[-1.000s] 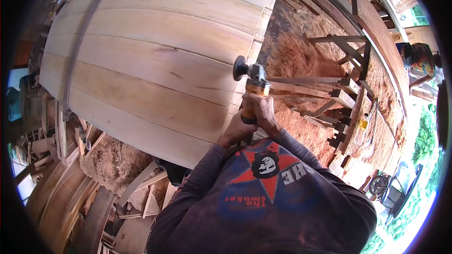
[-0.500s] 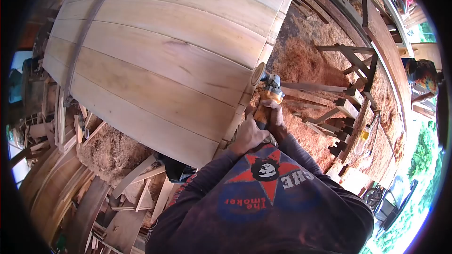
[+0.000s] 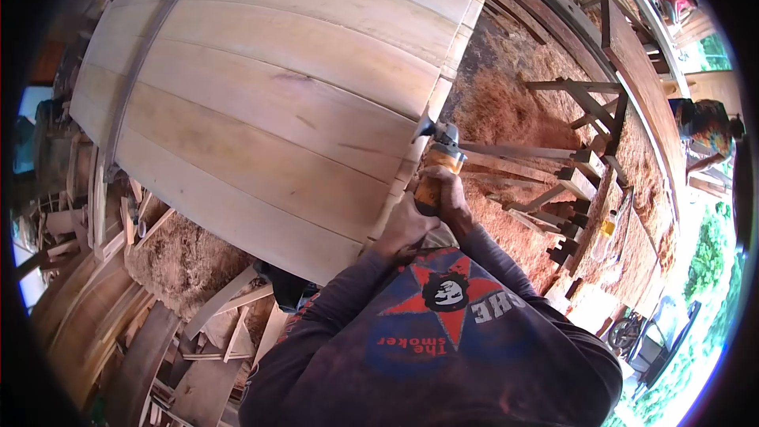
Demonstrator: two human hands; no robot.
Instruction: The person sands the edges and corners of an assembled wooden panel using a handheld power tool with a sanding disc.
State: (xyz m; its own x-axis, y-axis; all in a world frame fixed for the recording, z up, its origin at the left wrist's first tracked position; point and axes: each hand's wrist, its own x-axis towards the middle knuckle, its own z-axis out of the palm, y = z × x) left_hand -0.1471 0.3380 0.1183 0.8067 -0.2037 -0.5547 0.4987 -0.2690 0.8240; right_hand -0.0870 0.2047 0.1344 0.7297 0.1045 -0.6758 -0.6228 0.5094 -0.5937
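A yellow and grey angle grinder (image 3: 443,160) with a round disc (image 3: 424,130) is in front of my chest. My left hand (image 3: 405,227) is wrapped around the rear of its body. Further forward, my right hand (image 3: 451,192) grips it just behind the metal head. The disc looks nearly edge-on and lies at the end edge of a large panel of pale wooden planks (image 3: 269,111); whether it touches the wood I cannot tell. My palms and some fingers are hidden by the tool.
A dark curved strip (image 3: 142,55) crosses the panel's far-left part. Sawdust (image 3: 506,111), timber supports (image 3: 585,166) and a bottle with a yellow label (image 3: 606,229) lie to the right. Offcuts (image 3: 229,300) are piled at lower left. Another person (image 3: 708,126) is at the far right.
The grinder and both hands have shifted slightly left. Its disc has turned from showing its face to nearly edge-on, nearer the panel's edge.
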